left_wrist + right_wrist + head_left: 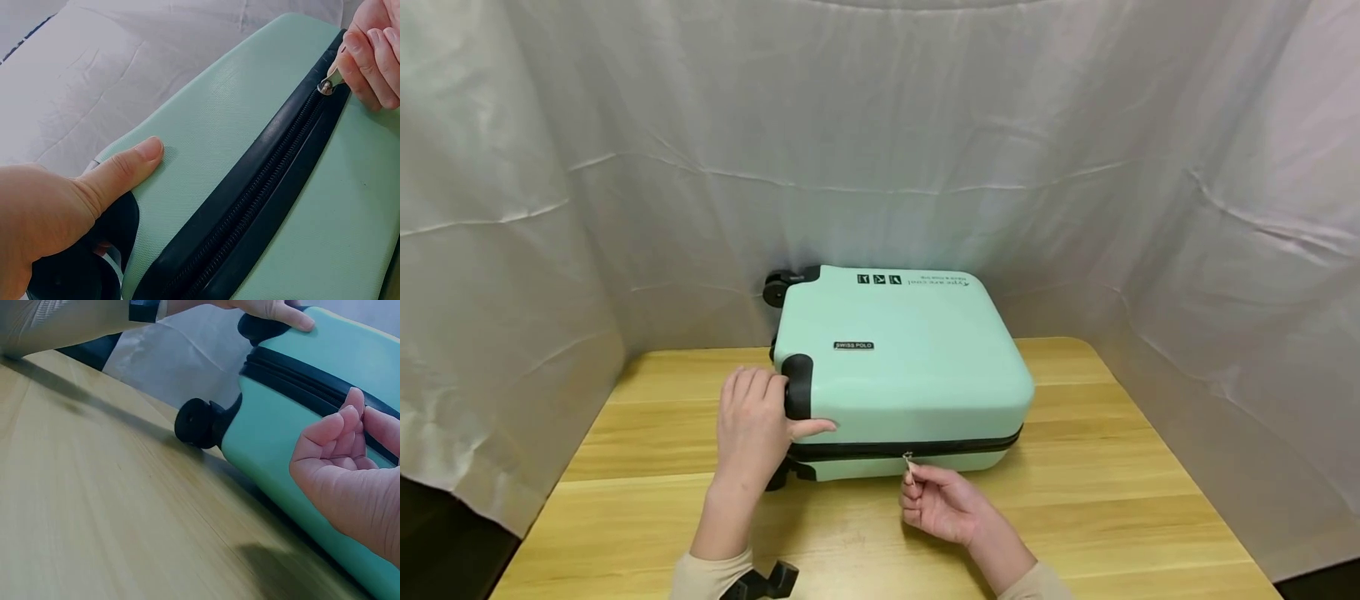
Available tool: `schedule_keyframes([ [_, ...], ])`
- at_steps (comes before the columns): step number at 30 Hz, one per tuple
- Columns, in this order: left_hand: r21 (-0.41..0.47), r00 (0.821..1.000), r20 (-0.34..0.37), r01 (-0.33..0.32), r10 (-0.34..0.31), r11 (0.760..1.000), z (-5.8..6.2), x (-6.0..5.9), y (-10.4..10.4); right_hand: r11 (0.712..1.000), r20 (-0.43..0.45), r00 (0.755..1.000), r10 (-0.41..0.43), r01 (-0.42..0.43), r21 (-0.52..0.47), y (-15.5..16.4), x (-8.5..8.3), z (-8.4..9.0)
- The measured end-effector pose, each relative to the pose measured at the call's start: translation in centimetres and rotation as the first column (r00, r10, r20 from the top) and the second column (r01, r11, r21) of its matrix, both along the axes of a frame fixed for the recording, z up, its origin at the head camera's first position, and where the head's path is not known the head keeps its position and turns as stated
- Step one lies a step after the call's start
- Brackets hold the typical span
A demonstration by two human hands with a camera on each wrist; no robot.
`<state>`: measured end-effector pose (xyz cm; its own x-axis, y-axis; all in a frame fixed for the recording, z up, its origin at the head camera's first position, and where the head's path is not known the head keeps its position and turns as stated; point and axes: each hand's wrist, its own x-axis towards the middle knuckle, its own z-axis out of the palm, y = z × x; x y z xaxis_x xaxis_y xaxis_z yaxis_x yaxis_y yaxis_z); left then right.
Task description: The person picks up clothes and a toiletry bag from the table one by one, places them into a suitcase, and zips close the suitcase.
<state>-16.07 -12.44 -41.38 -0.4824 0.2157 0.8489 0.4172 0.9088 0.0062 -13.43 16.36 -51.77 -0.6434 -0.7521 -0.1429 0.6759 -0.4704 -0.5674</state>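
Note:
A mint-green hard-shell suitcase (910,367) with black corner guards lies flat on the wooden table. My left hand (751,427) grips its near left corner at a black wheel, the thumb (128,165) pressed along the green side; the other fingers are mostly hidden in the left wrist view. With thumb and index finger my right hand (943,504) pinches the metal zipper pull (334,78) at the middle of the near side. The black zipper (250,206) runs along that side between the two shells. In the right wrist view the fingers cover the pull.
The table (647,500) reaches around the suitcase on both sides. Grey-white fabric (880,167) hangs behind and at the sides. Another wheel (777,290) sticks out at the far left corner, and a lower wheel (197,423) sits by the tabletop.

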Motion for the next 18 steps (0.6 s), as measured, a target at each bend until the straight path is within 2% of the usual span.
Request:
schedule_keyframes([
  [18,-0.011,1.0,-0.001,-0.002,0.002,1.0,0.1,-0.1,0.0,0.998,-0.003,1.0,0.002,-0.002,0.056,-1.7,-0.2,0.1],
])
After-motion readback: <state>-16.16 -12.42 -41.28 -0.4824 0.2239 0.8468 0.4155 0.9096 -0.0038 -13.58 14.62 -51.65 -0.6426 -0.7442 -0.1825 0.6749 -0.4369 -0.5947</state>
